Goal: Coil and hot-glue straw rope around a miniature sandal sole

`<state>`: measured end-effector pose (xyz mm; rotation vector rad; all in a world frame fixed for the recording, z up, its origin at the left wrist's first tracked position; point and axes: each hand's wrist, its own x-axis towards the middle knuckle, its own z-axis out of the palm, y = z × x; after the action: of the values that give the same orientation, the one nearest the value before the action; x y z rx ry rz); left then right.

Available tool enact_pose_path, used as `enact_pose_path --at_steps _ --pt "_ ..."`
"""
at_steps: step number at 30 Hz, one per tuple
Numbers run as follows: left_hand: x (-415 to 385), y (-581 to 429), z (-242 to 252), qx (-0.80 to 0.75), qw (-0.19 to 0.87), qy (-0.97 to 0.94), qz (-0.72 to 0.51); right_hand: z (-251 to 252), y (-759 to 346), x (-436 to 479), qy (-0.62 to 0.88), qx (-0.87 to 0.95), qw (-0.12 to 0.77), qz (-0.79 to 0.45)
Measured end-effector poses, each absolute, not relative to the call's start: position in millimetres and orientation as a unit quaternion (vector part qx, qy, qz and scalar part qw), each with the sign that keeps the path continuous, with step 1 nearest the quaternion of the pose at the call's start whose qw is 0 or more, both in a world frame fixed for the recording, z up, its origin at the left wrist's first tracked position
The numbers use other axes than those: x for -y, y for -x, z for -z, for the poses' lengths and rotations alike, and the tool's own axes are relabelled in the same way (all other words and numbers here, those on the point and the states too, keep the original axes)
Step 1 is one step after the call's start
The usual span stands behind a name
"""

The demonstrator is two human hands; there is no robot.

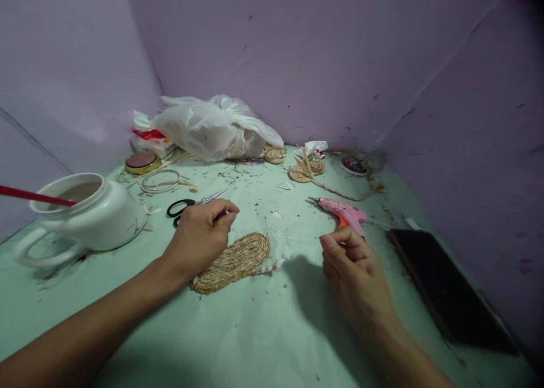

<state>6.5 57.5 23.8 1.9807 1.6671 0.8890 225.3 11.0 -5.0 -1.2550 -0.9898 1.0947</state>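
My left hand (207,228) is over the upper left part of a coiled, braided straw sole (240,258), its fingers curled and thumb pressed to the index finger. Black-handled scissors (182,205) lie just behind that hand, partly hidden by it. To the right, my right hand (352,269) is raised a little off the table with thumb and index finger pinched together. Whatever either pinch holds, if anything, is too small or hidden. A pink glue gun (342,209) with an orange trigger lies just beyond my right hand. The sole's whitish loose end (267,269) points right.
A white pot (106,218) with a red stick stands at left, near a round tin (142,161) and a wire coil (160,181). Behind are a plastic bag (208,127) and woven straw pieces (301,171). A dark phone (446,291) lies at right, by the wall.
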Motion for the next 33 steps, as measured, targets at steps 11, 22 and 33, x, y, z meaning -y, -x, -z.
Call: enact_pose_path --at_steps 11,22,33 --pt "-29 -21 -27 -0.466 0.213 -0.852 -0.105 17 -204 -10 0.555 0.622 0.356 -0.423" --pt "-33 -23 -7 -0.5 0.271 -0.813 -0.123 22 -190 -9 0.517 0.613 0.367 -0.472" --pt "-35 -24 -9 -0.51 0.307 -0.793 -0.13 23 -182 -2 0.55 0.663 0.36 -0.359"
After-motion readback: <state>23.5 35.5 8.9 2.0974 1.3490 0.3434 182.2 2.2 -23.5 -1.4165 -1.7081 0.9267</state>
